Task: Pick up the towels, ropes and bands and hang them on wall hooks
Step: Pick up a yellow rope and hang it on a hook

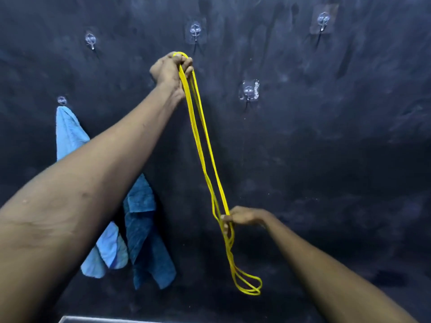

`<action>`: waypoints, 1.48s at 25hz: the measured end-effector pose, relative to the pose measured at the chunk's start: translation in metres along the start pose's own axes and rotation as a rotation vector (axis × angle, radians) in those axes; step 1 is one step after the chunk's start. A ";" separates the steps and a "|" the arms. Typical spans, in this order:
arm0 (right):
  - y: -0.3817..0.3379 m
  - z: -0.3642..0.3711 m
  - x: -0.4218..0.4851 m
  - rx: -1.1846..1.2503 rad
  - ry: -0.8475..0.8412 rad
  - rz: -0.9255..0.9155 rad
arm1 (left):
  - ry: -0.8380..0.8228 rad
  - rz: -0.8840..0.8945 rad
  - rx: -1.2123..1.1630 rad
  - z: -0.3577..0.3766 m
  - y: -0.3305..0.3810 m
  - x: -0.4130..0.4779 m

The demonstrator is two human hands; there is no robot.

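Yellow rope (189,106) is gripped at its top bend by the left hand (171,71), just under a wall hook (195,31). The strands are pinched lower down by the right hand (242,216). Several loops are bunched, so one could easily get missed by the hook and dropped.

One wide-angle camera, worn on the head (the rig's only view), is facing a dark wall (326,159) almost square on. It is sitting near enough that the wall is filling nearly the whole picture. Both forearms are coming in from the lower corners, at seven and five o'clock. The left hand (171,68), gripping a yellow rope (193,122), is landing just above centre toward twelve o'clock, under a clear hook (195,31). The right hand (242,216), pinching the same rope, is lying toward five o'clock. A pale ledge (93,320) is edging in at seven o'clock.
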State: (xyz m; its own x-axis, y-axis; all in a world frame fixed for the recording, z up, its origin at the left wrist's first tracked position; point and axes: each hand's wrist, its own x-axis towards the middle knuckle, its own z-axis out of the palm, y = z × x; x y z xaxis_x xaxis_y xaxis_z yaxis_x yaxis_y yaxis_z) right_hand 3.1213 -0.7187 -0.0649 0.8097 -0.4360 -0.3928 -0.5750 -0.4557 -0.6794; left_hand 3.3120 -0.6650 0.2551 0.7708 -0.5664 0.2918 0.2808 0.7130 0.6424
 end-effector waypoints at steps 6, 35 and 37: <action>-0.046 -0.021 -0.019 -0.451 0.442 -0.151 | -0.060 0.013 0.538 -0.086 -0.031 -0.010; -0.117 -0.083 -0.044 0.662 0.265 -0.419 | -0.587 -0.476 0.500 -0.122 -0.064 -0.074; -0.122 -0.082 -0.043 0.502 0.399 -0.430 | -0.613 -0.406 0.883 -0.129 -0.067 -0.074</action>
State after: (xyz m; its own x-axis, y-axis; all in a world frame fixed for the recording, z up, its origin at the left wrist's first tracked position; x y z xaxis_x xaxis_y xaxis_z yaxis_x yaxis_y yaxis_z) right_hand 3.1472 -0.7081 0.0854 0.7917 -0.5902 0.1576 -0.0205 -0.2835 -0.9588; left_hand 3.3099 -0.6173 0.0991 0.2392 -0.9668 0.0900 -0.2404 0.0308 0.9702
